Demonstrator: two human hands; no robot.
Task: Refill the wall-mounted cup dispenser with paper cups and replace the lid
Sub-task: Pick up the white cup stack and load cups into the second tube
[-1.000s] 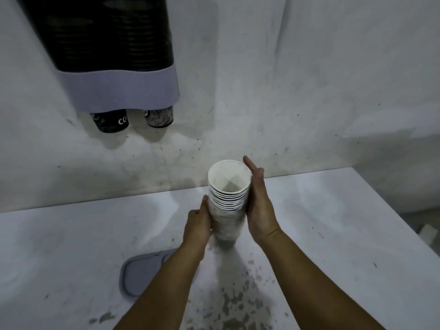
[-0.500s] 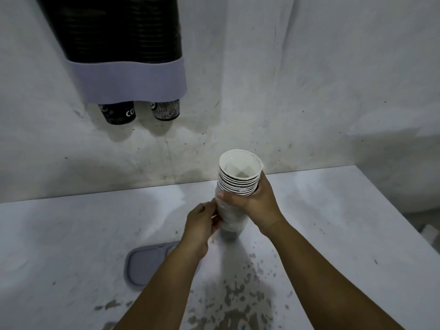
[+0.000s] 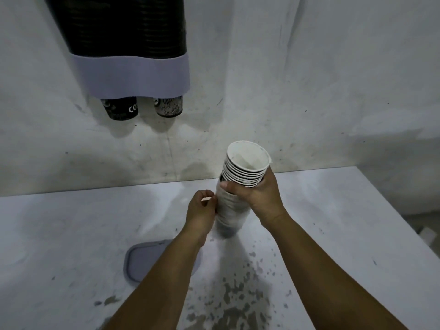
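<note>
Up at eleven o'clock hangs the wall dispenser (image 3: 133, 75), two dark cups (image 3: 120, 110) poking out below, one reading "CO", the other's script unreadable. Down at seven o'clock the grey lid (image 3: 145, 260) lies flat on the table (image 3: 333, 234). Centre frame, the left hand (image 3: 200, 211) pinches the wrap beside the cup stack (image 3: 240, 186); the right hand (image 3: 260, 195) grips the stack, tilted.

Two bare forearms (image 3: 316, 265); no sleeves, and the hands (image 3: 259, 196) wear no gloves.
</note>
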